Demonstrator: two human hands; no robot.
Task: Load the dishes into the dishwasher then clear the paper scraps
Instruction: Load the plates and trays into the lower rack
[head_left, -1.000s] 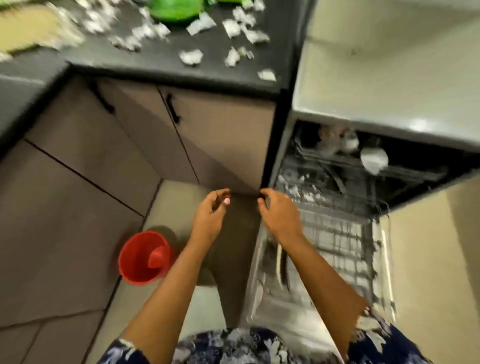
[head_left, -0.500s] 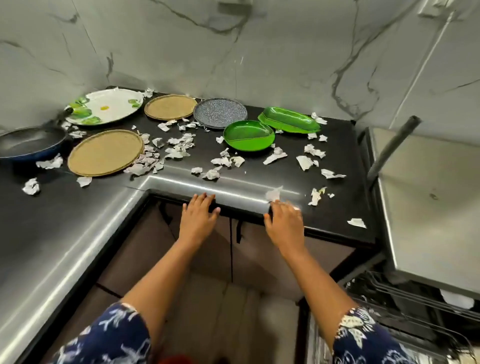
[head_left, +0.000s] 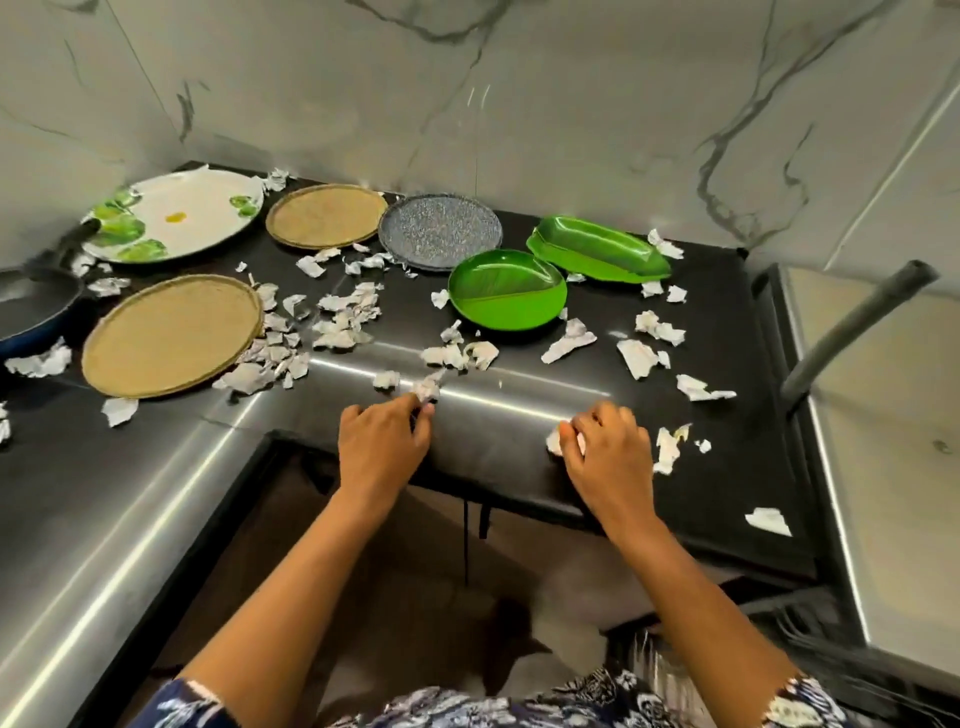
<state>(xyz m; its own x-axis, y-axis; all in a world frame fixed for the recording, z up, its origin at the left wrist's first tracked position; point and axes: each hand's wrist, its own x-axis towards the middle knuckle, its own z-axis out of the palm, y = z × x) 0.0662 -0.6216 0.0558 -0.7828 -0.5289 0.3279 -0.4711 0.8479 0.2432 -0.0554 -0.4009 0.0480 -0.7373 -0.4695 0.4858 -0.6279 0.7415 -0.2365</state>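
Our left hand (head_left: 382, 441) pinches a crumpled paper scrap (head_left: 427, 389) at its fingertips; our right hand (head_left: 605, 449) curls its fingers over another scrap (head_left: 556, 442) on the black worktop (head_left: 727, 332). Beyond the fingers lie more scraps and the dishes — a round green plate (head_left: 506, 296), a speckled plate (head_left: 440, 231).

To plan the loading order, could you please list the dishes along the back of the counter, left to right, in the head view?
White leaf-print plate → round woven plate → speckled grey plate → long green dish.
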